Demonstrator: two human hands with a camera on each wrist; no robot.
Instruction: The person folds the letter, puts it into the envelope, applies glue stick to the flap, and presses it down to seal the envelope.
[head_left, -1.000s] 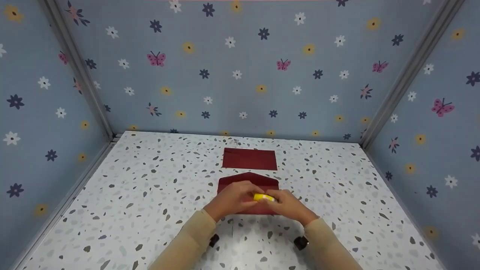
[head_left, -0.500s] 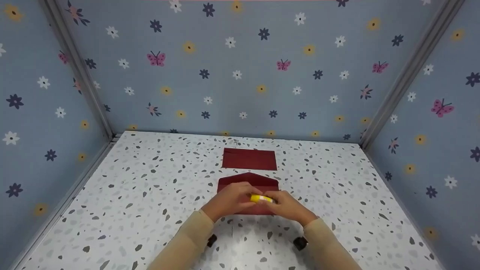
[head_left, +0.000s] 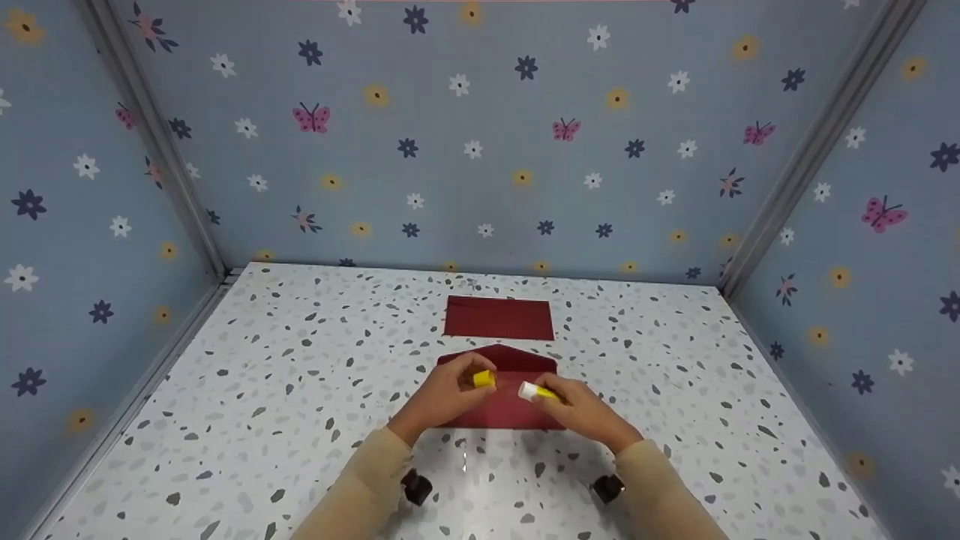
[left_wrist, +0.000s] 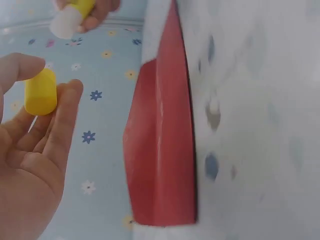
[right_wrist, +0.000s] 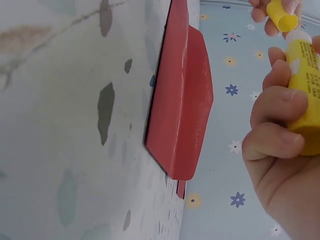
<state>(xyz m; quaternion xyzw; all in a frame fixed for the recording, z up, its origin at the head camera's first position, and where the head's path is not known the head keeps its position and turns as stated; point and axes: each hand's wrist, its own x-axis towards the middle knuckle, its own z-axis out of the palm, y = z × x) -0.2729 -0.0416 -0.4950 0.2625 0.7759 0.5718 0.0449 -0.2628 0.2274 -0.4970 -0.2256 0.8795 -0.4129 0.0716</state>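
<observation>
In the head view my left hand point(head_left: 448, 391) pinches a yellow cap point(head_left: 484, 379) between thumb and fingers; the left wrist view shows the hollow cap point(left_wrist: 41, 92) up close. My right hand point(head_left: 583, 409) grips a yellow glue stick point(head_left: 546, 393), its white end bare and pointing left at the cap. Printed text shows on the barrel of the glue stick point(right_wrist: 306, 75) in the right wrist view. A gap separates cap and stick. Both hands are above a red envelope point(head_left: 510, 409), whose pointed flap lies unfolded away from me.
Beyond the envelope, a flat red rectangle point(head_left: 499, 318) lies on the white speckled table point(head_left: 337, 360). Flower-patterned walls point(head_left: 480, 135) stand at the back and both sides, joined by grey corner posts point(head_left: 810, 150). A black wrist camera point(head_left: 416, 487) hangs under the left sleeve.
The cap has come off the glue stick. My left hand has moved left with it, while my right hand keeps the stick and has shifted slightly right. The envelope has not moved.
</observation>
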